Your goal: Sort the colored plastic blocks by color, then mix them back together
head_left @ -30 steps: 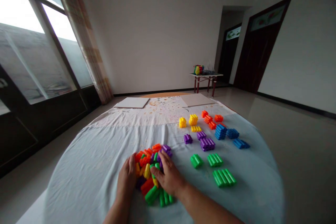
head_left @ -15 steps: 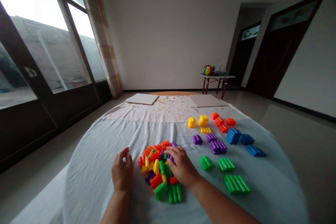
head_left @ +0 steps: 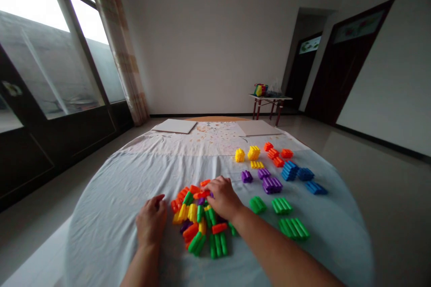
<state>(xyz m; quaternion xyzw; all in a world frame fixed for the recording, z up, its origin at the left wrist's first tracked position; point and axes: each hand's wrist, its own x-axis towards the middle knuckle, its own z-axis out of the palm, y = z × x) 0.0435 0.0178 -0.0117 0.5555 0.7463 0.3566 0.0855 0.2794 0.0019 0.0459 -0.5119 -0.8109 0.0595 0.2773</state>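
A loose pile of plastic building blocks (head_left: 192,211) in orange, yellow, green and purple lies on the cloth. My right hand (head_left: 224,197) reaches over the pile's far right side, its fingers bent down and closed on a plastic block. Its fingertips are beside an orange block (head_left: 201,194) and a bit of purple; the exact piece in the grip is partly hidden. My left hand (head_left: 151,220) rests on the cloth left of the pile, fingers loosely curled and apart, holding nothing. At the pile's near edge is a joined green block row (head_left: 218,245).
Right of the pile stand joined blocks grouped by colour: green (head_left: 294,228), purple (head_left: 272,184), blue (head_left: 290,171), orange (head_left: 287,153) and yellow (head_left: 253,153). Two flat boards, one left (head_left: 175,126) and one right (head_left: 258,128), lie at the table's far end. A small table (head_left: 271,97) stands beyond.
My right hand has moved a little toward the pile's far side, and its fingers have drawn closer together. My left hand stays beside the pile. The whole view has shifted slightly.
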